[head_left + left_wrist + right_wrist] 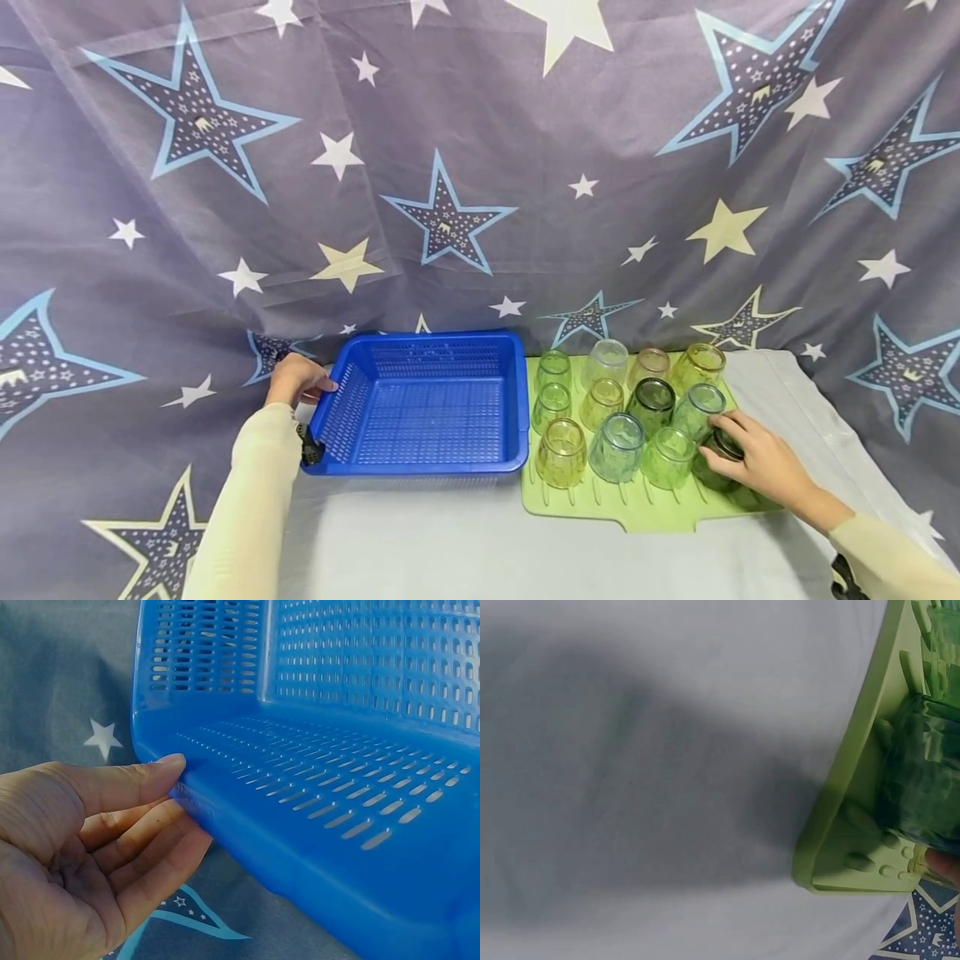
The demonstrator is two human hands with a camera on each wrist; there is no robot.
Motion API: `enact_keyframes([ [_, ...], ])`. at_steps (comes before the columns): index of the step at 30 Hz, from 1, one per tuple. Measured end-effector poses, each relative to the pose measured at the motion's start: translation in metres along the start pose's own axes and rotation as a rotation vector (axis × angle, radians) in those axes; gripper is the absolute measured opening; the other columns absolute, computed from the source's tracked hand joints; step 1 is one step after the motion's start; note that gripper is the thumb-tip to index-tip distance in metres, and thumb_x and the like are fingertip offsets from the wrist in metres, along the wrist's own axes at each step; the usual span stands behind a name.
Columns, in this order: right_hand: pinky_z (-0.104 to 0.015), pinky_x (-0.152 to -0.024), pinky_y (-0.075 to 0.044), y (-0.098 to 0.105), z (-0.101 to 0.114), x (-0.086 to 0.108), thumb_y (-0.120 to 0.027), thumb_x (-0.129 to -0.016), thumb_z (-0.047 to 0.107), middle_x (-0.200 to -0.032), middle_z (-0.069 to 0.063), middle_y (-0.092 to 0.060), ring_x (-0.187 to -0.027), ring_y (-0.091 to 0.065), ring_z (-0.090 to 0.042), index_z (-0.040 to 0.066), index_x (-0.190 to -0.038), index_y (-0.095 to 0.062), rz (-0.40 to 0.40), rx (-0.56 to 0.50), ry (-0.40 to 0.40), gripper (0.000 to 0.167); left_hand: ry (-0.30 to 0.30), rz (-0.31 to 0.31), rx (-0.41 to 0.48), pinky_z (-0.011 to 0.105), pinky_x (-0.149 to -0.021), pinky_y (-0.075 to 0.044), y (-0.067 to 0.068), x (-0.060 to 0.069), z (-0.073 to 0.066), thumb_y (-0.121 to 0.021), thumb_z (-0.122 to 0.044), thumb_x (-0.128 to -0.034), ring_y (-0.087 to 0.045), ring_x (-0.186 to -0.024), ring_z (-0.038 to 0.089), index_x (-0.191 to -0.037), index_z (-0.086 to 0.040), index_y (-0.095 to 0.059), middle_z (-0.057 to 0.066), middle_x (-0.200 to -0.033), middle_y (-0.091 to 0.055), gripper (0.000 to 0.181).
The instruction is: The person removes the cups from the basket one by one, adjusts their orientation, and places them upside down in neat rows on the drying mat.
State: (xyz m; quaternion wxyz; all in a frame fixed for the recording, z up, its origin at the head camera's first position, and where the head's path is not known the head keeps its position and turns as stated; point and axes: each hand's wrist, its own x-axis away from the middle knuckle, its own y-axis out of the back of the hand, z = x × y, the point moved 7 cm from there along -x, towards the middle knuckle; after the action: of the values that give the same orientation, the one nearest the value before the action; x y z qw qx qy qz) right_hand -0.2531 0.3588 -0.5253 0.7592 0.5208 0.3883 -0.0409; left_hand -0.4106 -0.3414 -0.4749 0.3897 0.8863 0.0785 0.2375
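At the left, my left hand (294, 382) pinches the left rim of a blue plastic basket (427, 468). In the left wrist view, the thumb (142, 784) lies on the rim and the other fingers sit against its outer side. No contents show in the basket. My right hand (772, 467) grips a dark green glass (718, 477) from above at the front right corner of a light green drying tray (600, 502). The right wrist view shows this dark glass (922, 772) on the tray, with only a bit of the hand at the edge.
Several more glasses stand in rows on the tray: a yellow glass (561, 454), a blue glass (617, 448), a green glass (667, 458) and others behind. A white cloth (420, 542) covers the table. A star-patterned curtain (480, 108) hangs behind.
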Motion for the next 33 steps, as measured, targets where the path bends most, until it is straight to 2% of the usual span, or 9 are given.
enact_keyframes([
  [5,-0.041,-0.055,-0.056,0.0000,0.0013,0.0000,-0.087,-0.065,0.021,-0.097,-0.005,-0.066,-0.074,-0.065,-0.023,0.004,-0.108,-0.072,0.006,0.007,-0.011,0.048,-0.003,0.007,-0.017,0.048,-0.087,-0.062,0.0004,0.0003,0.0009,-0.080,0.000,-0.0820,-0.072,-0.075,0.029,-0.108,0.017,-0.064,0.023,-0.088,-0.070,0.035],
  [10,-0.041,-0.054,-0.056,-0.0007,0.0009,0.0003,-0.086,-0.066,0.021,-0.098,-0.006,-0.066,-0.075,-0.065,-0.024,0.004,-0.109,-0.072,0.013,0.012,-0.018,0.049,-0.011,-0.010,-0.017,0.047,-0.086,-0.062,0.0000,0.0007,0.0016,-0.081,-0.001,-0.0808,-0.074,-0.076,0.031,-0.111,0.020,-0.063,0.030,-0.098,-0.071,0.041],
  [15,-0.041,-0.056,-0.056,-0.0016,-0.0001,0.0000,-0.086,-0.066,0.021,-0.098,-0.007,-0.066,-0.075,-0.065,-0.023,0.003,-0.109,-0.072,0.003,0.014,0.002,0.049,-0.013,-0.031,-0.056,0.043,-0.079,-0.063,0.0003,0.0011,-0.0004,-0.081,-0.002,-0.0813,-0.076,-0.078,0.033,-0.114,0.022,-0.062,0.032,-0.103,-0.071,0.045],
  [20,-0.040,-0.055,-0.056,-0.0026,-0.0011,0.0008,-0.086,-0.066,0.020,-0.097,-0.007,-0.065,-0.074,-0.063,-0.022,0.002,-0.109,-0.072,0.000,0.011,0.015,0.048,-0.013,-0.042,-0.083,0.043,-0.080,-0.063,0.0005,0.0013,-0.0013,-0.083,-0.004,-0.0798,-0.076,-0.075,0.031,-0.111,0.021,-0.063,0.029,-0.095,-0.073,0.045],
  [25,-0.038,-0.055,-0.055,-0.0043,-0.0027,0.0003,-0.086,-0.067,0.020,-0.098,-0.005,-0.064,-0.073,-0.062,-0.021,0.003,-0.110,-0.072,0.016,0.001,-0.007,0.048,-0.014,-0.048,-0.088,0.042,-0.081,-0.063,0.0015,0.0018,-0.0001,-0.083,-0.005,-0.0796,-0.075,-0.071,0.029,-0.111,0.021,-0.063,0.027,-0.091,-0.074,0.045],
  [33,-0.044,-0.058,-0.056,-0.0041,-0.0021,0.0020,-0.085,-0.069,0.019,-0.099,-0.006,-0.065,-0.076,-0.064,-0.025,0.003,-0.111,-0.071,0.036,0.000,-0.043,0.047,-0.009,-0.099,-0.145,0.036,-0.070,-0.064,0.0027,0.0090,-0.0017,-0.084,-0.009,-0.0804,-0.075,-0.071,0.027,-0.105,0.015,-0.067,0.019,-0.084,-0.074,0.038],
])
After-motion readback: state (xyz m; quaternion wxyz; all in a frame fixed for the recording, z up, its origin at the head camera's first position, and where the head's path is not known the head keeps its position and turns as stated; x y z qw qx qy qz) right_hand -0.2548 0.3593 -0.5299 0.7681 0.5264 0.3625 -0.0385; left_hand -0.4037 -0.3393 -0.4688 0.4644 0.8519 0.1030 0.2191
